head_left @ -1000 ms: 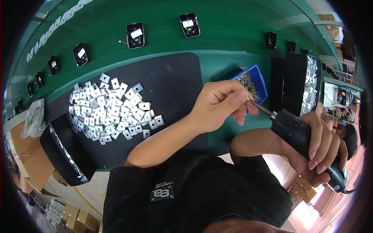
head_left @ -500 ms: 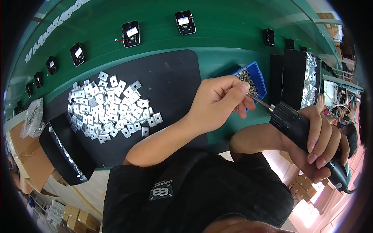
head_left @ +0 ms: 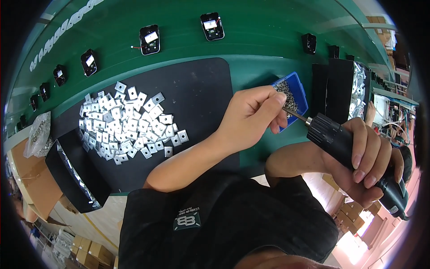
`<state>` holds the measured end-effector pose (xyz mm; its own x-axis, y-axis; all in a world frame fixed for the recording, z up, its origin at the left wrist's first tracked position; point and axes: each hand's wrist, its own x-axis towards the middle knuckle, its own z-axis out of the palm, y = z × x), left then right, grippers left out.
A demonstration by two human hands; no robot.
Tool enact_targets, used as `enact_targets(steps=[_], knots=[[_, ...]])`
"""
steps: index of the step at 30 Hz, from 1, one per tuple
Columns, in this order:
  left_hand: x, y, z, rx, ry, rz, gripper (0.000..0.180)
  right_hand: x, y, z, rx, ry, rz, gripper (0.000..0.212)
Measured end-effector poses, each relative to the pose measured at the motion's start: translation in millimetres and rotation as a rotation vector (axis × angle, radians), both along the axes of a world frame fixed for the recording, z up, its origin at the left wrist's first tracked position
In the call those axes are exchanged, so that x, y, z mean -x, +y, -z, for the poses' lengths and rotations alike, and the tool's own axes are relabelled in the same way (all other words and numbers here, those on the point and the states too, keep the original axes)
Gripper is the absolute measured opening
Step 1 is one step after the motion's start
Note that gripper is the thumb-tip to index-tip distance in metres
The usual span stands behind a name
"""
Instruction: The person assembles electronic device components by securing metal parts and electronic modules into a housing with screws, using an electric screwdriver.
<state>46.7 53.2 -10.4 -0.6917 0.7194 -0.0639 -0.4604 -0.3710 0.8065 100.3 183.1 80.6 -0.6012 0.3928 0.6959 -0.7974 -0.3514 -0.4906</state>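
While the right hand (head_left: 368, 158) grips a driver (head_left: 330, 136), the left hand (head_left: 256, 114) pinches the bit (head_left: 297, 114) near its tip.
Just beyond — a blue bin (head_left: 301, 92) of screws (head_left: 289, 96).

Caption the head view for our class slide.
Right hand holds a black screwdriver, left hand at its bit, near a blue tray.

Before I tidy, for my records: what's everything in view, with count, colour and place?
Mat: one, black, left
Metal plates: many, silver, on mat
Electric screwdriver: one, black, lower right
Bin: one, blue, right of mat
Screws: many, silvery, in bin
Open devices: several, black, on green surface
Boxes: at least two, black, left and right
Plastic bag: one, clear, far left
Cartons: several, brown, around edges
Shirt: one, black, bottom
Left hand: one, bare, at screwdriver's tip
Right hand: one, bare, around screwdriver
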Motion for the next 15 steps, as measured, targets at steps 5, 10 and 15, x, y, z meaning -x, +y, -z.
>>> enact_targets(steps=[5, 10, 15], knots=[[3, -1, 3, -0.043, -0.005, 0.075, 0.035, 0, 7, 0, 0.008, -0.01, -0.064, 0.029], [5, -3, 5, -0.04, -0.041, 0.143, 0.043, 3, 9, 1, -0.008, -0.029, -0.093, 0.029], [3, 0, 6, 0.06, 0.016, 0.227, 0.052, -6, 40, -1, 0.019, -0.092, -0.078, 0.032]])
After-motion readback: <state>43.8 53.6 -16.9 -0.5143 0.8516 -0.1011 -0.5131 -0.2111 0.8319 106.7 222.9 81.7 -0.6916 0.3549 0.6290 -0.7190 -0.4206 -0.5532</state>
